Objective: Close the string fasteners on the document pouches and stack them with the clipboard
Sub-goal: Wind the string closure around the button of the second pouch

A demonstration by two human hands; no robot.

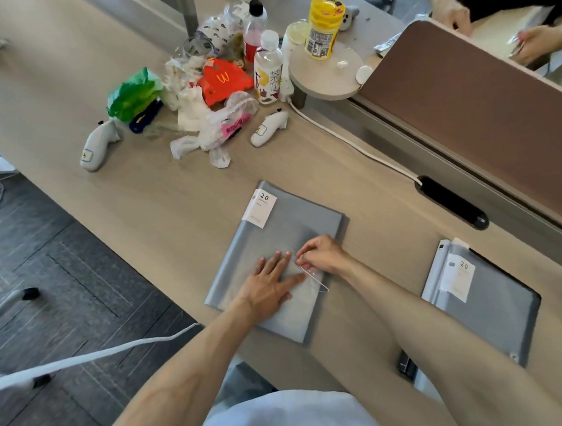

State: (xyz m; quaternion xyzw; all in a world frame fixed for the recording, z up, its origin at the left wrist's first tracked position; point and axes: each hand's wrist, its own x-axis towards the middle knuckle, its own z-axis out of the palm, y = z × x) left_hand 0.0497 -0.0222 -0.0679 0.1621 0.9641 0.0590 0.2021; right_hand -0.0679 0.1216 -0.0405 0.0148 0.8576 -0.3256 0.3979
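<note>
A grey document pouch [290,225] with a white "20" label lies flat on the desk in front of me. My left hand [271,286] presses flat on its middle, fingers spread. Just to the right, my right hand [321,254] pinches a thin white string [315,278] that loops down over the pouch's near right part. The fastener button itself is hidden under my fingers. A second grey pouch [496,311], also labelled "20", rests at the desk's right edge on top of a dark flat board [520,280], perhaps the clipboard.
Behind the pouch sits a heap of litter: plastic bags [221,127], a red food box [224,79], bottles [267,68], a yellow jar [324,25] and two white controllers [96,146]. A white cable [351,139] runs to a black grommet [451,202]. A brown divider [463,103] stands on the right; another person's hands show beyond it.
</note>
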